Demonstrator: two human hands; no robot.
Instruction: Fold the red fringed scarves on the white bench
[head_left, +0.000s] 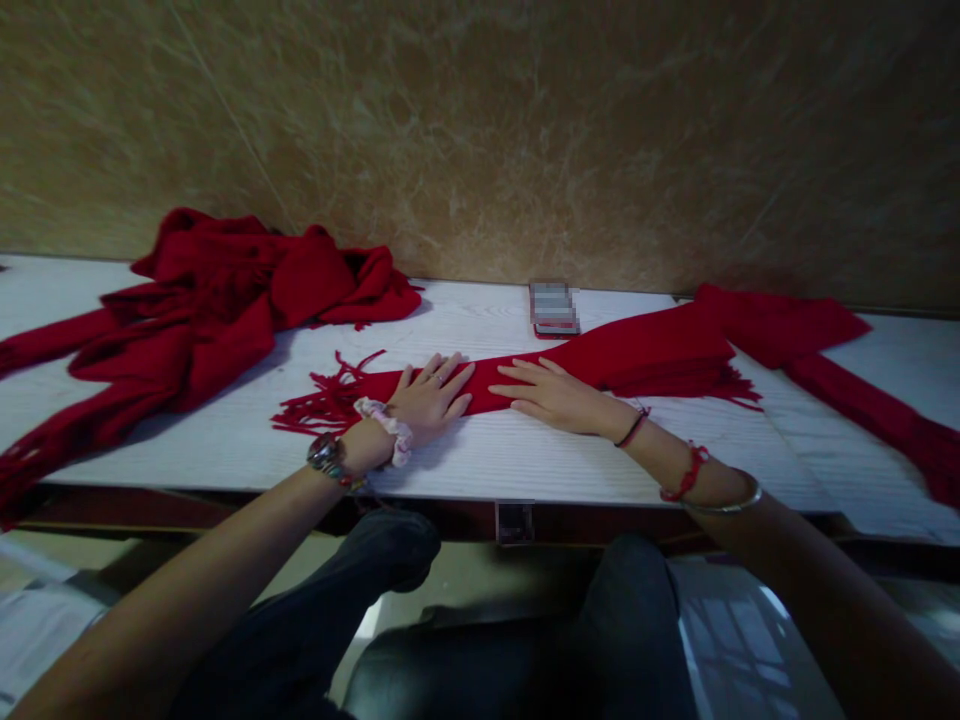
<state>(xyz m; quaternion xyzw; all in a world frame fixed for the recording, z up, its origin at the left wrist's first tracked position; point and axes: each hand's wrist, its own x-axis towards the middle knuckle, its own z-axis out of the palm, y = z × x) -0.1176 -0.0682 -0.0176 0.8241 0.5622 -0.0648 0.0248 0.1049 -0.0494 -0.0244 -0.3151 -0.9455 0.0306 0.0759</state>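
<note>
A red fringed scarf (637,345) lies in a long flat strip across the white table, its loose fringe spread at the left end. My left hand (429,400) rests flat on the strip close to that fringe, fingers spread. Just right of it, my right hand (551,392) also lies flat on the cloth with its fingers stretched to the left. Neither hand grips anything. Toward the right, the cloth widens into a layered part with another fringe, and more red cloth (787,325) stretches beyond it; whether it is the same piece I cannot tell.
A crumpled heap of red scarves (225,300) sits at the left, its ends hanging toward the front edge. Behind the strip lies a phone (553,310) near the marbled wall (480,140). The white tabletop (480,465) ends just above my knees.
</note>
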